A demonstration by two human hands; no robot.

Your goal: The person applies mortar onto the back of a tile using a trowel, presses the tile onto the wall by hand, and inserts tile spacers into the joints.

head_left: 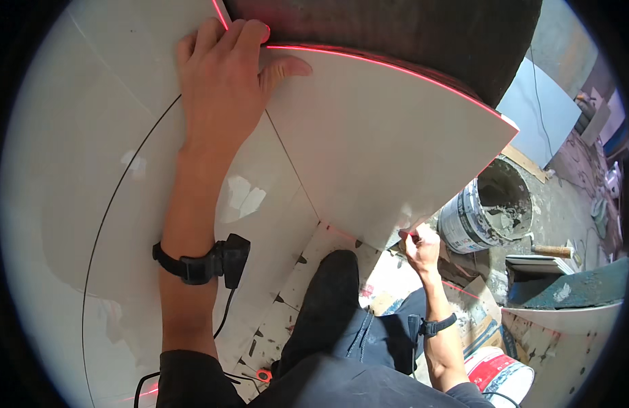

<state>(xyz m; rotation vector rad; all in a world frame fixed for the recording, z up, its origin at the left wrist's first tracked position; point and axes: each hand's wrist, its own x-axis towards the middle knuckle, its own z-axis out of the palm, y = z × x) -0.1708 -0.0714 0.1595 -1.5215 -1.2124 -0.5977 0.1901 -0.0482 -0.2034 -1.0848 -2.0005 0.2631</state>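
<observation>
A large pale glossy wall tile [382,129] stands at the upper middle, with a thin red laser line along its top edge. My left hand [226,68] is at its upper left corner, fingers bent over the edge and thumb laid along the face. Part of that hand also covers the neighbouring tile [137,224], and the fingertips are partly hidden. By the tile's lower right end, my right hand [423,248] is closed with fingers pressed together. What it pinches, if anything, is too small to name. Each wrist wears a black strap.
A bucket of grey mortar [474,217] stands at the right, near a wooden-handled tool [552,251]. Lower right is a red and white bucket [501,374]. Small dark tile spacers [279,298] line the lower tiles. Dark wall [396,34] shows above the tile.
</observation>
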